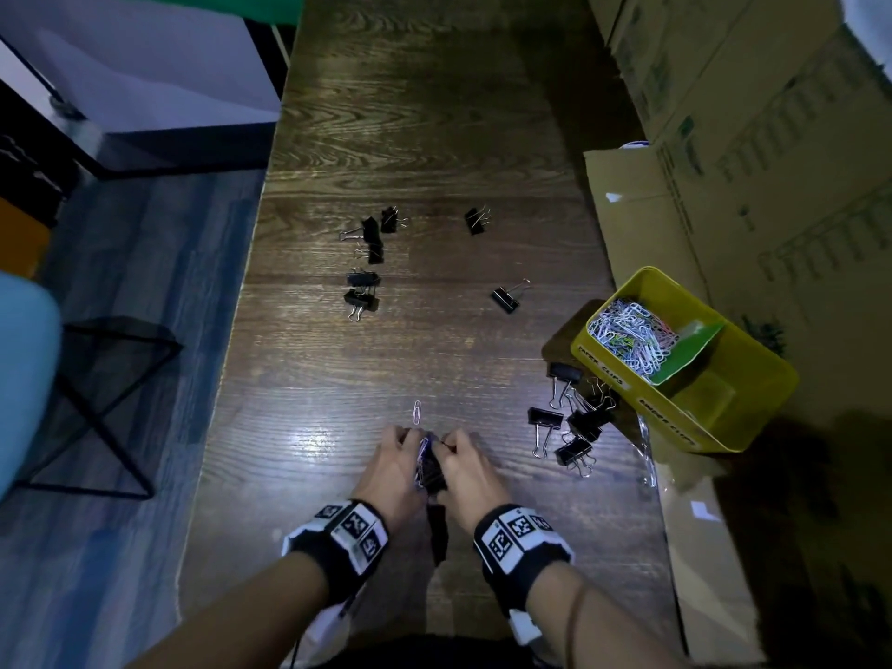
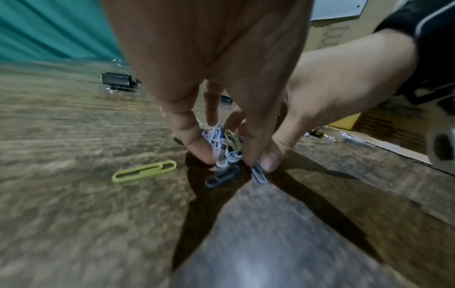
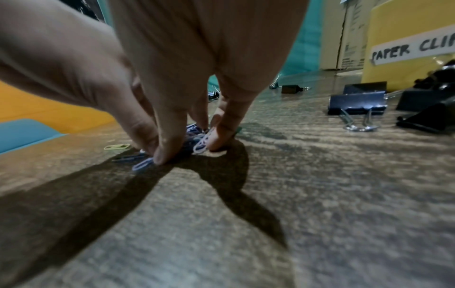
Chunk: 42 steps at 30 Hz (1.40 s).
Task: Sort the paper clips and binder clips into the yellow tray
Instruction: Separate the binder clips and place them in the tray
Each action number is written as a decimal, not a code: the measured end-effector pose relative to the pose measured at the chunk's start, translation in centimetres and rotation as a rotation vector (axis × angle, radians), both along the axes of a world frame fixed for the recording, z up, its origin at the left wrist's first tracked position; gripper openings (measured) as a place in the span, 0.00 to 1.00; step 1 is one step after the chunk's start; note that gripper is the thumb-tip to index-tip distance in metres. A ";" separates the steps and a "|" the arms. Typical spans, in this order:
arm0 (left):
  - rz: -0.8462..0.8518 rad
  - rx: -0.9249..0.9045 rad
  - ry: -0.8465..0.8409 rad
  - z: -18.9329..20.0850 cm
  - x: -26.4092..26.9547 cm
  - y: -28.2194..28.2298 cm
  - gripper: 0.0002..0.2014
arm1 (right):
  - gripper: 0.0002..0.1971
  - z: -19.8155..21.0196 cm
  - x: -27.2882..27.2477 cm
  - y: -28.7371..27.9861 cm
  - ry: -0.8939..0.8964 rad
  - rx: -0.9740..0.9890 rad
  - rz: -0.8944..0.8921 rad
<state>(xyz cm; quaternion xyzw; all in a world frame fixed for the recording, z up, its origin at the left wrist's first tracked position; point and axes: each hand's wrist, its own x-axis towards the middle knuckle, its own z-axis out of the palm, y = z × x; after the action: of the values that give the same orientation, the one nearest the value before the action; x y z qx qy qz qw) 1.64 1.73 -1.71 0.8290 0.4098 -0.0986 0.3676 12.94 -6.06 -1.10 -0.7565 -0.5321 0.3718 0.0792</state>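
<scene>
Both hands, L [image 1: 392, 468] & R [image 1: 466, 470], fingers curled round paper clip pile [image 2: 222, 145] nr table's [image 1: 425, 137] near edge; yellow tray [image 1: 753, 408] overhung right edge, bare wood beyond.

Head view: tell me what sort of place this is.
Probably an office storeroom or workroom: stacked cardboard boxes line a long wooden table, and a yellow tray holds paper clips.

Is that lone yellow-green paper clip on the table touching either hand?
Apart. In the left wrist view the yellow-green paper clip lies alone on bare table, clear wood between it and the left hand.
</scene>
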 end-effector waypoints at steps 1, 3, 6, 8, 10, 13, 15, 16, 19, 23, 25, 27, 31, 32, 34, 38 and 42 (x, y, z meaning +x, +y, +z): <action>-0.019 0.024 -0.007 0.2 0.4 0.4 0.36 | 0.34 0.0 0.1 0.0 0.003 0.005 -0.013; -0.064 0.099 0.045 0.6 1.0 1.9 0.44 | 0.39 -0.1 0.1 0.0 -0.002 0.011 -0.069; -0.180 0.143 0.230 1.2 1.6 4.3 0.61 | 0.51 -0.3 -0.2 -0.1 -0.046 -0.033 -0.132; -0.327 0.174 0.318 1.2 1.6 4.7 0.63 | 0.50 -0.4 -0.5 -0.1 -0.076 -0.059 -0.112; -0.407 0.187 0.312 0.8 1.3 4.2 0.57 | 0.42 -0.1 -0.7 0.0 -0.088 -0.054 -0.080; -0.390 0.181 0.184 -0.3 0.1 2.6 0.37 | 0.28 -0.2 -0.5 0.2 -0.092 -0.038 -0.043; -0.373 0.175 0.107 -0.5 -0.3 1.7 0.28 | 0.20 -0.4 -0.4 0.1 -0.066 -0.027 -0.016; -0.353 0.159 0.077 -0.6 -0.3 1.4 0.25 | 0.17 -0.6 -0.4 0.1 -0.054 -0.023 0.000; -0.285 0.101 0.022 -0.7 -0.2 1.1 0.20 | 0.09 -0.8 -0.2 -0.1 0.003 -0.032 -0.012; -0.355 0.117 0.089 0.3 0.0 1.3 0.20 | 0.10 -0.9 0.2 -0.3 0.031 -0.044 0.028; -0.464 0.161 0.073 1.3 0.3 1.2 0.19 | 0.08 -0.6 0.5 -0.1 0.057 -0.069 0.017; -0.558 0.204 0.116 2.0 0.3 1.1 0.22 | 0.08 -0.6 0.7 0.2 0.030 -0.051 0.050; -0.580 0.203 0.231 1.5 1.1 1.8 0.20 | 0.06 -0.7 1.3 0.4 -0.016 -0.007 0.069; -0.564 0.191 0.253 1.3 1.3 2.0 0.19 | 0.05 -0.7 1.5 0.4 -0.019 0.004 0.066; -0.535 0.176 0.256 1.4 1.7 2.1 0.19 | 0.05 -0.6 1.8 0.6 -0.018 0.008 0.067; -0.518 0.140 0.235 1.6 2.2 2.6 0.17 | 0.07 0.2 2.5 1.0 0.018 0.001 0.059; -0.516 0.115 0.200 3.3 3.8 3.8 0.13 | 0.09 2.1 3.9 1.3 0.104 0.040 -0.014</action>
<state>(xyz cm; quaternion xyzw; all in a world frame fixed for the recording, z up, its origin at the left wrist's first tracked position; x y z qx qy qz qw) 5.40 5.55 1.54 0.9115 0.2244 -0.2469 0.2404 16.81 -4.81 1.02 -0.7381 -0.5294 0.3994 0.1241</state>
